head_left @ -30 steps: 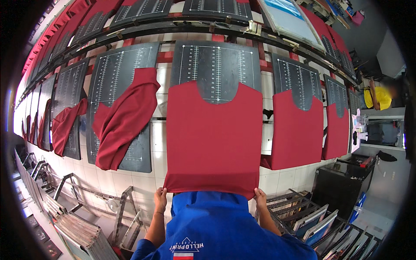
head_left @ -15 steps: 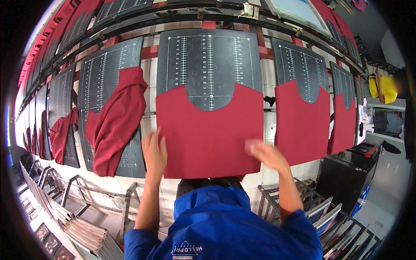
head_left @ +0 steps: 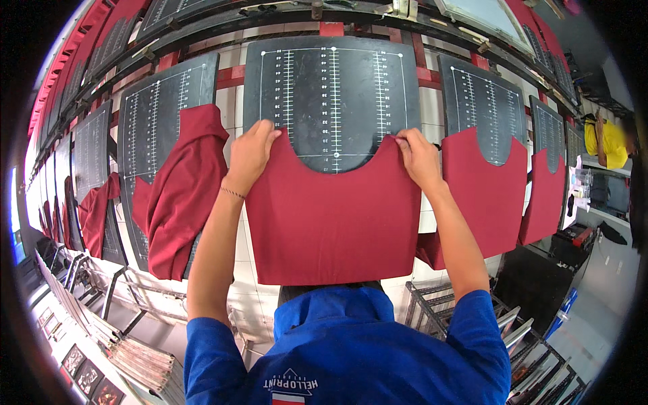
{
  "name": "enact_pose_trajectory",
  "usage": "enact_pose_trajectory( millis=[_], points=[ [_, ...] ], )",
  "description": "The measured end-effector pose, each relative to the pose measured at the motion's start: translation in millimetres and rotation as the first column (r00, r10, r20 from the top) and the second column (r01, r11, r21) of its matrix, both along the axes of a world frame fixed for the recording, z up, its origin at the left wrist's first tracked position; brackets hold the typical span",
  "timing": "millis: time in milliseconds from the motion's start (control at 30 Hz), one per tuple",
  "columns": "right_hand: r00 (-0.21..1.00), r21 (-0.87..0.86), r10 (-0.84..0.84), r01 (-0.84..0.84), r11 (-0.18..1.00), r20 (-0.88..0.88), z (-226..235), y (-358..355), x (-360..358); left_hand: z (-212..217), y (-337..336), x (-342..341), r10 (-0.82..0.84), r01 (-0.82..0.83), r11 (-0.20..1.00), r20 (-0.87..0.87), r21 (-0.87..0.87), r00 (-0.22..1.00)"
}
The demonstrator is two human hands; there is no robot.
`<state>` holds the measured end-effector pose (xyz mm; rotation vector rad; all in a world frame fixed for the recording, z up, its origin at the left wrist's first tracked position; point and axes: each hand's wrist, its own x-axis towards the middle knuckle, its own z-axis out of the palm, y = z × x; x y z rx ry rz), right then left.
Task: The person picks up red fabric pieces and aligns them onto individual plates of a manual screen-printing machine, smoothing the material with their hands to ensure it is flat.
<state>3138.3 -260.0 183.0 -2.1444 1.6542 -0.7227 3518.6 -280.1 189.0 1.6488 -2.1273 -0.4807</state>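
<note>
A dark red cut fabric panel (head_left: 334,223) with a scooped neckline lies over the lower part of a dark board (head_left: 337,88) with white ruler markings. My left hand (head_left: 251,154) pinches the panel's left shoulder corner between thumb and fingers. At the opposite shoulder corner, my right hand (head_left: 418,156) grips the fabric the same way. Between the two hands the neckline curves across the board's middle scale. The panel's lower edge hangs close to my body.
On the left board (head_left: 138,115) rests a bunched red fabric piece (head_left: 185,196). To the right, another red panel (head_left: 486,196) lies flat on its board. A black rail (head_left: 283,20) runs behind the boards. Metal racks (head_left: 432,304) stand low at right; a person in yellow (head_left: 611,142) is farther off.
Both hands have moved up from the panel's sides to its shoulder corners and taken hold of them. The panel's shoulders have been drawn slightly, and the view has shifted a little.
</note>
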Motion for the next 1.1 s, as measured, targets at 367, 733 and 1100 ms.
enact_pose_trajectory(
  millis=[367,733,1100],
  points=[
    [0.978,-0.075,-0.012,-0.003,0.997,-0.207,0.2,-34.5,3.4,-7.6,-36.1,3.4,-0.131,0.144,0.986,0.137,-0.089,0.982],
    [0.861,0.120,-0.470,0.454,0.883,0.197,-17.2,95.5,-45.7,-33.4,117.6,43.1,0.348,-0.281,0.934,-0.379,0.221,0.858],
    [0.645,0.641,-0.720,0.444,0.626,0.257,-26.1,285.4,-53.7,-55.3,286.8,61.4,0.793,-0.206,0.588,-0.508,0.782,0.337]
  ],
)
